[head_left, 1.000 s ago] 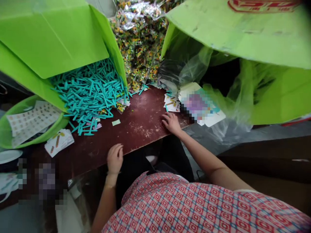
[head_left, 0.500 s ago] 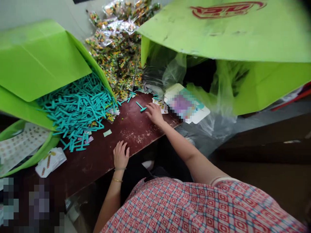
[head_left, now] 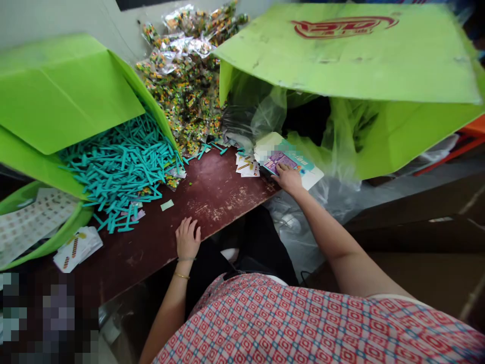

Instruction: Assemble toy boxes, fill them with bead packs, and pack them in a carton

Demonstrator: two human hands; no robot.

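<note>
My right hand (head_left: 288, 178) reaches out to a stack of printed cards (head_left: 299, 164) at the right end of the dark red table (head_left: 212, 194), its fingers resting on the top card. Whether it grips a card I cannot tell. My left hand (head_left: 187, 238) lies flat on the table's near edge, fingers apart, holding nothing. Small striped cards (head_left: 247, 167) lie just left of the stack.
A pile of teal plastic pieces (head_left: 121, 164) spills from a tipped green box (head_left: 64, 96) at left. Clear packets with colourful contents (head_left: 185, 86) are heaped at the back. Another green box (head_left: 352, 65) with plastic lining lies at right. A green basin (head_left: 56, 237) holds sticker sheets.
My right hand has moved right, from the table surface near the striped cards onto the stack of printed cards. My left hand has stayed at the near edge.
</note>
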